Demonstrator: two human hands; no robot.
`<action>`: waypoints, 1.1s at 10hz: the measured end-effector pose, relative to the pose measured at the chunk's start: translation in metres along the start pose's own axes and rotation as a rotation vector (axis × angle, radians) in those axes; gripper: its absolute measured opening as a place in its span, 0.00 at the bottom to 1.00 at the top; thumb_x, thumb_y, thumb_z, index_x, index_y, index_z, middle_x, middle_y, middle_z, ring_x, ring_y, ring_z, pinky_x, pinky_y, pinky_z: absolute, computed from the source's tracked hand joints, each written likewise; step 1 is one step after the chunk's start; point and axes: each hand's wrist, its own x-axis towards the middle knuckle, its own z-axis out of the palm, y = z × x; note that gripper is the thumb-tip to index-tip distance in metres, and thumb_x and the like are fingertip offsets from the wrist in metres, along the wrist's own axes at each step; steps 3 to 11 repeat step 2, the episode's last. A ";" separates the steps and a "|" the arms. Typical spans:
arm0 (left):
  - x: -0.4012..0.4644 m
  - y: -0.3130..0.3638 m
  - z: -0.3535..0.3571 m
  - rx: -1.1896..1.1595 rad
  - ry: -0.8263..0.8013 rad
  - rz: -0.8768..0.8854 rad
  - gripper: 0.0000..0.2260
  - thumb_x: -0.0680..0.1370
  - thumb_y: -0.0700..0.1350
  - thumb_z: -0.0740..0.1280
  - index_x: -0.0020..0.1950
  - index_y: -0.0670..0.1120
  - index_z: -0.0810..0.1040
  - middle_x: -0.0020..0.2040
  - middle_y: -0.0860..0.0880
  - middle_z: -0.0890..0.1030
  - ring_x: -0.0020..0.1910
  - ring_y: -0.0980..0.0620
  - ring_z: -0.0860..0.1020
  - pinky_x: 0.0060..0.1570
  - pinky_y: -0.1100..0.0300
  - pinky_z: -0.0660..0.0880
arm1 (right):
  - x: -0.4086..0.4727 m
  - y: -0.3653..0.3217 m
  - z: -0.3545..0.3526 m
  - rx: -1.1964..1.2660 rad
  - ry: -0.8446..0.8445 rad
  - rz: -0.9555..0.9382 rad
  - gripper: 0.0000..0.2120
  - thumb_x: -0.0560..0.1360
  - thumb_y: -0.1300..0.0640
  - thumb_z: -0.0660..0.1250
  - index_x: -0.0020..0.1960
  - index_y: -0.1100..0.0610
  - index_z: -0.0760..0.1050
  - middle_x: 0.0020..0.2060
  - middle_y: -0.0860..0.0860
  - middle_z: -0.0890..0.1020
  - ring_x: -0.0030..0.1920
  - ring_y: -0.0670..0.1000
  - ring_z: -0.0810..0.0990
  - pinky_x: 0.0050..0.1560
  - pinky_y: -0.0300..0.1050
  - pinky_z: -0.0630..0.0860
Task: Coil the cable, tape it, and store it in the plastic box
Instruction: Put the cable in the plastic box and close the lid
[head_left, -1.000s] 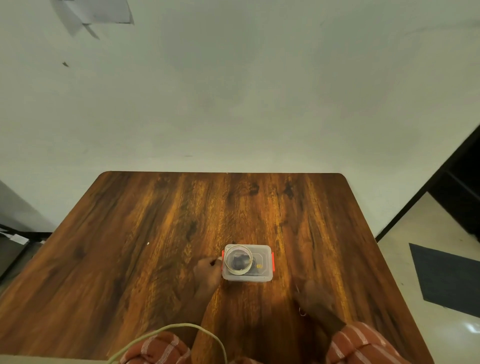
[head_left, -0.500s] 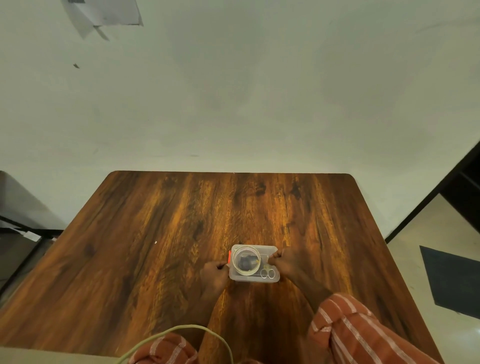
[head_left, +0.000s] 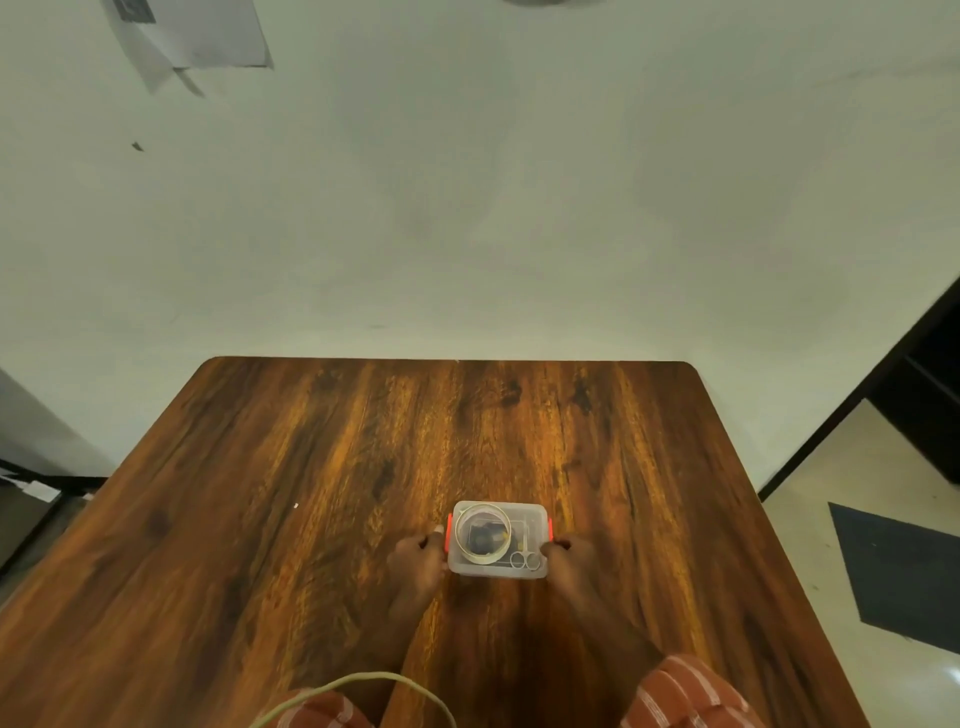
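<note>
One brown wood-grain worktop, white wall | one clear plastic box with red latches | left hand, right hand: each grip pressed on a box end.

The box sits on the desk, near its front middle; a tape roll lies on the box, one hand touches its left side and the other its right

Single head-worn wide-angle view, looking forward and steeply down from above the near edge of the bench. Both hands and the box lie low in frame, fairly near; the wall fills the upper half.
</note>
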 end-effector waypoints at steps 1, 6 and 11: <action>0.004 0.011 0.000 -0.005 -0.023 0.020 0.17 0.81 0.52 0.64 0.38 0.44 0.82 0.35 0.45 0.85 0.36 0.46 0.85 0.44 0.49 0.83 | 0.010 -0.006 -0.004 0.072 -0.027 0.032 0.04 0.75 0.61 0.66 0.45 0.58 0.80 0.38 0.53 0.83 0.36 0.49 0.82 0.35 0.44 0.81; 0.007 0.013 -0.004 0.065 -0.014 0.019 0.19 0.81 0.53 0.62 0.39 0.43 0.83 0.36 0.44 0.85 0.37 0.46 0.84 0.45 0.50 0.82 | 0.021 0.003 -0.003 0.068 -0.048 0.050 0.05 0.74 0.61 0.66 0.40 0.56 0.79 0.36 0.53 0.83 0.35 0.50 0.82 0.38 0.49 0.83; 0.007 0.013 -0.004 0.065 -0.014 0.019 0.19 0.81 0.53 0.62 0.39 0.43 0.83 0.36 0.44 0.85 0.37 0.46 0.84 0.45 0.50 0.82 | 0.021 0.003 -0.003 0.068 -0.048 0.050 0.05 0.74 0.61 0.66 0.40 0.56 0.79 0.36 0.53 0.83 0.35 0.50 0.82 0.38 0.49 0.83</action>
